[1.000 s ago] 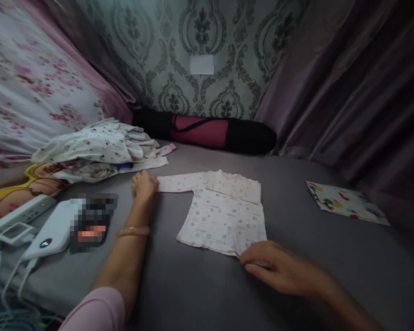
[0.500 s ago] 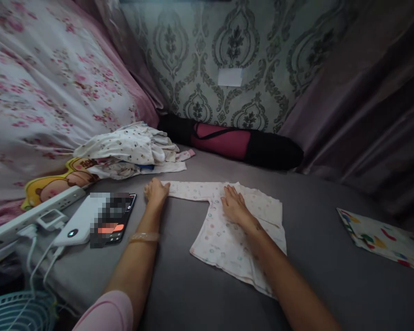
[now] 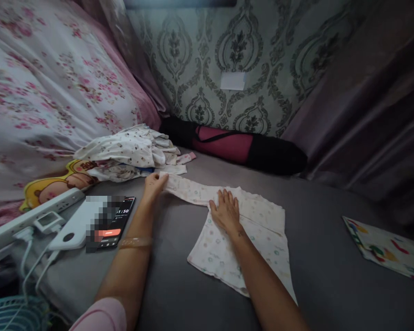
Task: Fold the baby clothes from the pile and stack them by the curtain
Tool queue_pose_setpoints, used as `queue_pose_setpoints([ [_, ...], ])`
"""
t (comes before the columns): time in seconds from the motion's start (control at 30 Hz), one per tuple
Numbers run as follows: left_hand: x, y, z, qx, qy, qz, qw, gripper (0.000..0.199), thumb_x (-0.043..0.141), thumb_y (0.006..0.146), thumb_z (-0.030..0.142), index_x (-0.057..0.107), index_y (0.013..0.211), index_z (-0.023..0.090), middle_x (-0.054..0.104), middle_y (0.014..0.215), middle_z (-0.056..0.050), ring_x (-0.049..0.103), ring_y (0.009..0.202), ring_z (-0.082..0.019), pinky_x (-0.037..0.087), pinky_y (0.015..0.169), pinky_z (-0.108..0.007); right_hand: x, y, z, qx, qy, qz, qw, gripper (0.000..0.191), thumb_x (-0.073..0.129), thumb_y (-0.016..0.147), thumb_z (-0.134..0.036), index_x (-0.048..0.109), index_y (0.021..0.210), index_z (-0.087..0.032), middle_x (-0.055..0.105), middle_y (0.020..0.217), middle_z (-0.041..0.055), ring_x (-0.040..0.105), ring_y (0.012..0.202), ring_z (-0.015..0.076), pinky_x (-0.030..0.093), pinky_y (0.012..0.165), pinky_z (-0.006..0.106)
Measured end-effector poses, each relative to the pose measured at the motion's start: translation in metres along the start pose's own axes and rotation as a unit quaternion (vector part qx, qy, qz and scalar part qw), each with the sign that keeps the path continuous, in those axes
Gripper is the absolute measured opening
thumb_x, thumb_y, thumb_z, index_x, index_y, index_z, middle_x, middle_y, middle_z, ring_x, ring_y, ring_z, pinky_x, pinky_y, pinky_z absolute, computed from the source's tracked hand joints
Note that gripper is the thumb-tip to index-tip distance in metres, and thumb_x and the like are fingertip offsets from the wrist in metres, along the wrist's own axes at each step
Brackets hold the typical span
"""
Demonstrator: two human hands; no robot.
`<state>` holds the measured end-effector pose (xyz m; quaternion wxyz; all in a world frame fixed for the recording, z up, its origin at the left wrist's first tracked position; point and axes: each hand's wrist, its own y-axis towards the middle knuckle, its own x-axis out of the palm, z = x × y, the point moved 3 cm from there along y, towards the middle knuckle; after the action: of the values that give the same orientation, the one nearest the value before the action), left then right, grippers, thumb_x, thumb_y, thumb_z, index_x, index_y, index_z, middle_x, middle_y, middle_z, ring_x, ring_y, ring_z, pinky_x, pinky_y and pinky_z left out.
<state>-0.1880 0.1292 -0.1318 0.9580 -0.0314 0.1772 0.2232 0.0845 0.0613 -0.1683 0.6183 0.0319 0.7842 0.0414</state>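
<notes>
A small white baby shirt (image 3: 262,241) with a pale print lies on the grey bed surface, one sleeve folded across its body. Its other sleeve stretches out to the left, and my left hand (image 3: 155,185) pinches the cuff, holding that end slightly raised. My right hand (image 3: 225,210) lies flat on the shirt near the shoulder, fingers extended and a little apart. The lower side of the shirt is partly covered by my right forearm.
A heap of clothes (image 3: 131,147) lies at the back left, near a yellow cartoon cushion (image 3: 69,177). A power strip (image 3: 37,216), white power bank (image 3: 76,225) and phone (image 3: 119,220) are at left. A black-and-pink long bag (image 3: 224,145) lies along the wall. Folded patterned cloth (image 3: 386,248) sits right.
My left hand has lifted the sleeve's cuff and moved slightly back. My right hand has shifted left and down on the shirt, toward the sleeve's base.
</notes>
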Motion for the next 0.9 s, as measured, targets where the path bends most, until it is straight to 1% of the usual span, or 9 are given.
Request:
queue_pose_setpoints([
  [0.1, 0.004, -0.008, 0.019, -0.026, -0.171, -0.045, 0.984, 0.040, 0.067, 0.052, 0.044, 0.058, 0.078, 0.016, 0.058, 0.064, 0.001, 0.055, 0.058, -0.014, 0.042, 0.052, -0.022, 0.000, 0.000, 0.000, 0.004, 0.006, 0.009, 1.000, 0.067, 0.029, 0.093, -0.053, 0.033, 0.146, -0.013, 0.026, 0.154, 0.0129, 0.016, 0.142, 0.0289, 0.007, 0.113, 0.047],
  [0.17, 0.006, -0.014, 0.036, -0.018, -0.218, -0.073, 0.973, 0.044, 0.070, 0.050, 0.043, 0.058, 0.082, 0.015, 0.058, 0.065, 0.002, 0.054, 0.057, -0.012, 0.041, 0.050, -0.020, 0.001, 0.000, 0.000, 0.003, 0.011, 0.016, 1.000, 0.066, 0.031, 0.092, -0.054, 0.035, 0.145, -0.014, 0.027, 0.153, 0.0128, 0.018, 0.141, 0.0293, 0.008, 0.113, 0.047],
  [0.3, 0.019, -0.028, 0.074, 0.004, -0.222, -0.117, 0.968, 0.045, 0.070, 0.053, 0.045, 0.058, 0.084, 0.016, 0.059, 0.066, 0.001, 0.055, 0.055, -0.012, 0.042, 0.048, -0.020, 0.001, -0.002, 0.000, -0.002, 0.032, 0.039, 0.999, 0.064, 0.032, 0.093, -0.052, 0.038, 0.144, -0.014, 0.029, 0.152, 0.0132, 0.020, 0.141, 0.0292, 0.009, 0.113, 0.047],
  [0.43, 0.047, -0.050, 0.109, 0.034, -0.214, -0.171, 0.961, 0.042, 0.070, 0.056, 0.045, 0.056, 0.083, 0.016, 0.058, 0.067, 0.001, 0.054, 0.056, -0.012, 0.043, 0.050, -0.022, -0.001, 0.000, 0.005, 0.003, 0.110, 0.028, 0.994, 0.060, 0.031, 0.094, -0.047, 0.040, 0.142, -0.012, 0.030, 0.152, 0.0121, 0.019, 0.142, 0.0261, 0.007, 0.115, 0.046],
  [0.53, 0.072, -0.070, 0.124, 0.062, -0.218, -0.196, 0.954, 0.037, 0.068, 0.062, 0.046, 0.056, 0.082, 0.017, 0.057, 0.069, 0.001, 0.053, 0.057, -0.012, 0.042, 0.050, -0.021, -0.014, 0.007, 0.018, 0.041, 0.213, 0.039, 0.975, 0.056, 0.020, 0.097, -0.040, 0.046, 0.137, -0.011, 0.040, 0.147, 0.0122, 0.029, 0.139, 0.0210, 0.018, 0.114, 0.038],
  [0.63, 0.102, -0.092, 0.126, 0.100, -0.219, -0.207, 0.948, 0.033, 0.064, 0.069, 0.048, 0.056, 0.078, 0.017, 0.056, 0.070, 0.001, 0.053, 0.061, -0.012, 0.040, 0.053, -0.021, -0.034, 0.013, 0.042, 0.133, 0.360, 0.028, 0.923, 0.070, -0.001, 0.096, -0.043, 0.053, 0.127, -0.011, 0.057, 0.130, 0.0168, 0.054, 0.120, 0.0213, 0.041, 0.101, 0.036],
  [0.7, 0.124, -0.108, 0.123, 0.128, -0.225, -0.218, 0.941, 0.031, 0.063, 0.072, 0.047, 0.056, 0.077, 0.017, 0.056, 0.069, 0.001, 0.052, 0.063, -0.011, 0.040, 0.055, -0.021, -0.046, 0.013, 0.059, 0.188, 0.492, -0.029, 0.849, 0.081, -0.009, 0.093, -0.050, 0.054, 0.123, -0.009, 0.064, 0.118, 0.0205, 0.065, 0.101, 0.0234, 0.050, 0.087, 0.038],
  [0.77, 0.145, -0.126, 0.118, 0.140, -0.231, -0.244, 0.931, 0.030, 0.061, 0.076, 0.047, 0.055, 0.078, 0.017, 0.056, 0.069, 0.001, 0.052, 0.063, -0.011, 0.040, 0.056, -0.021, -0.058, 0.008, 0.075, 0.209, 0.583, -0.101, 0.778, 0.088, -0.013, 0.089, -0.058, 0.053, 0.119, -0.008, 0.067, 0.107, 0.0226, 0.069, 0.088, 0.0247, 0.053, 0.078, 0.041],
  [0.9, 0.177, -0.160, 0.113, 0.177, -0.179, -0.378, 0.891, 0.034, 0.057, 0.081, 0.050, 0.058, 0.085, 0.016, 0.060, 0.075, -0.001, 0.055, 0.069, -0.012, 0.043, 0.062, -0.023, -0.070, -0.004, 0.107, 0.247, 0.637, -0.161, 0.712, 0.091, -0.009, 0.085, -0.069, 0.057, 0.108, -0.010, 0.070, 0.085, 0.0194, 0.070, 0.074, 0.0246, 0.054, 0.071, 0.042],
])
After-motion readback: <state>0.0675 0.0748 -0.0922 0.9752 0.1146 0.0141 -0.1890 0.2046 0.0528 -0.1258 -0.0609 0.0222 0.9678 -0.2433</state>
